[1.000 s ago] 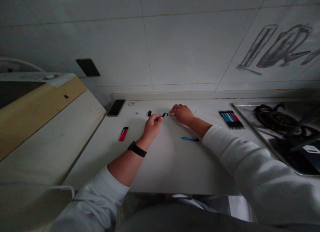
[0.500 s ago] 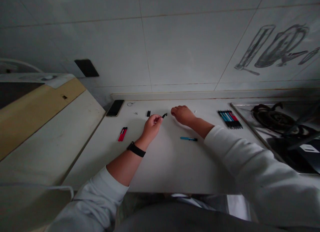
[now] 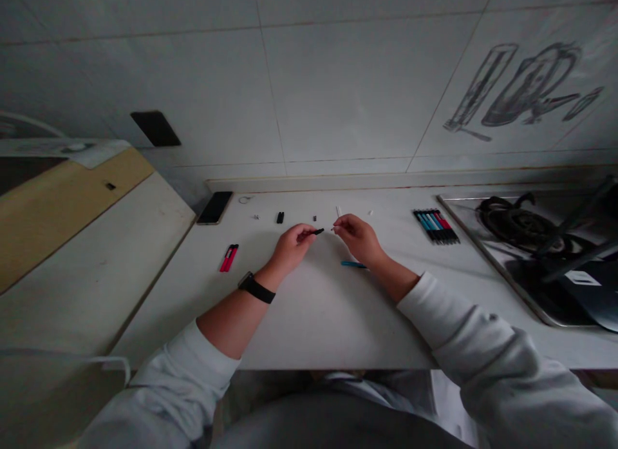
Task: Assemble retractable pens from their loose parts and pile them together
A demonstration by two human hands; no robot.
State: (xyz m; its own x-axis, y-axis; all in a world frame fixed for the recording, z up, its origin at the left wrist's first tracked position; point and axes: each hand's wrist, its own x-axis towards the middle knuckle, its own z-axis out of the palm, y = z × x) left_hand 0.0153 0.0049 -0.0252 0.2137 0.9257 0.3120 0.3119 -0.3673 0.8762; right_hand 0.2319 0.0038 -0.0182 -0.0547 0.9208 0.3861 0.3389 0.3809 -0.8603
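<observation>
My left hand (image 3: 293, 246) is closed in a pinch on a small black pen part (image 3: 318, 231), whose end points right. Close by, my right hand (image 3: 358, 238) pinches a tiny thin piece (image 3: 333, 229), too small to name; a short gap separates it from the black part. Under the right wrist lies a blue pen barrel (image 3: 352, 264), partly hidden. Behind the hands are a small dark piece (image 3: 315, 218), a thin white stick (image 3: 338, 211) and a tiny white piece (image 3: 371, 212). Small black parts (image 3: 280, 218) lie left of them.
Red pen barrels (image 3: 229, 258) lie at the left, below a phone (image 3: 215, 208). Small metallic bits (image 3: 257, 216) and a ring-like item (image 3: 246, 199) are near the back. A row of pens (image 3: 436, 227) lies beside the gas stove (image 3: 512, 227). A tiled wall bounds the white counter (image 3: 309, 326).
My right hand has come back toward me and now pinches a tiny piece facing the black part. The small dark piece and white stick now show behind the hands. The view has shifted slightly.
</observation>
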